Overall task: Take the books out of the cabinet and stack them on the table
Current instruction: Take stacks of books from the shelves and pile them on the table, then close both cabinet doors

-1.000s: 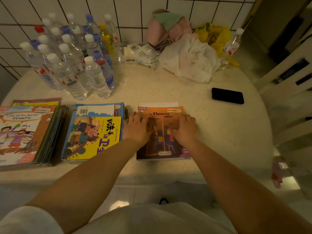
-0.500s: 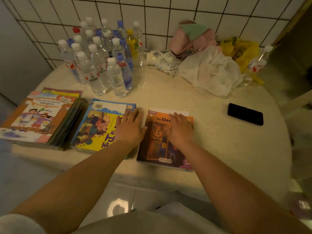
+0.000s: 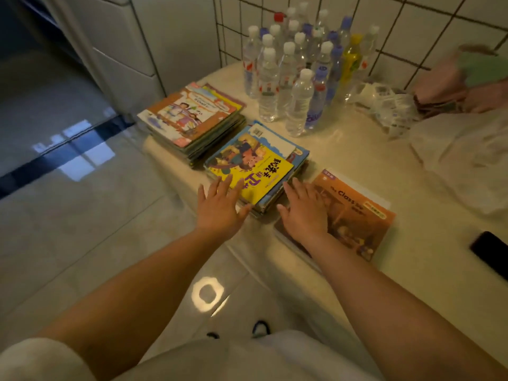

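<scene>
Three piles of books lie on the pale table (image 3: 357,149). The far pile (image 3: 192,116) has an orange-edged cover with children on it. The middle pile (image 3: 255,163) is topped by a yellow picture book. An orange book titled "Class Trip" (image 3: 354,215) lies nearest on the right. My left hand (image 3: 220,207) is open with fingers spread at the near left corner of the yellow book, over the table's edge. My right hand (image 3: 302,213) rests flat and open on the left part of the orange book, beside the middle pile. The cabinet is not in view.
Several plastic water bottles (image 3: 297,72) stand at the back by the tiled wall. Crumpled white plastic bags (image 3: 461,155) and pink cloth (image 3: 467,83) fill the back right. A black phone (image 3: 492,254) lies at the right edge. Glossy tiled floor (image 3: 82,215) spreads to the left.
The view has swung left toward the floor. My left hand slid off the middle pile to its near left corner. My right hand shifted to the orange book's left side.
</scene>
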